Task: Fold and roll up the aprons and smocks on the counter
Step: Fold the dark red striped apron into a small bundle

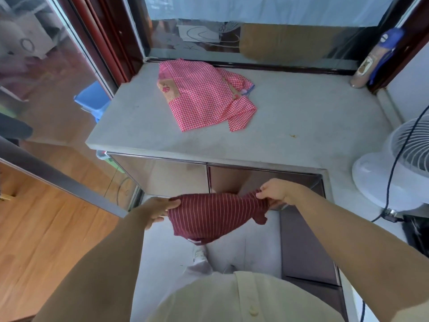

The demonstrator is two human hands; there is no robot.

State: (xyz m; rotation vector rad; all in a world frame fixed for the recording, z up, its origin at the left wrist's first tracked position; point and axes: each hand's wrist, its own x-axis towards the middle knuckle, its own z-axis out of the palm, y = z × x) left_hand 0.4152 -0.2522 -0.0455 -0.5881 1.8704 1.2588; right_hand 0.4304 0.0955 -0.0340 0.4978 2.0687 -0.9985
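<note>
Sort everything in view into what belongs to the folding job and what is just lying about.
Job: maroon striped garment, gripped between the left hand and right hand; pink checked smock, lying on the counter.
Lying about: white fan; blue-capped bottle at the far right corner; blue plastic stool left of the counter.

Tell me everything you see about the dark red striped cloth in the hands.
The dark red striped cloth is soft-looking maroon fabric with thin pale stripes. It is bunched and held in the air, off the counter, before the cabinet doors. The left hand grips its left end; the right hand pinches its right end. A loose corner droops at the right.
</note>
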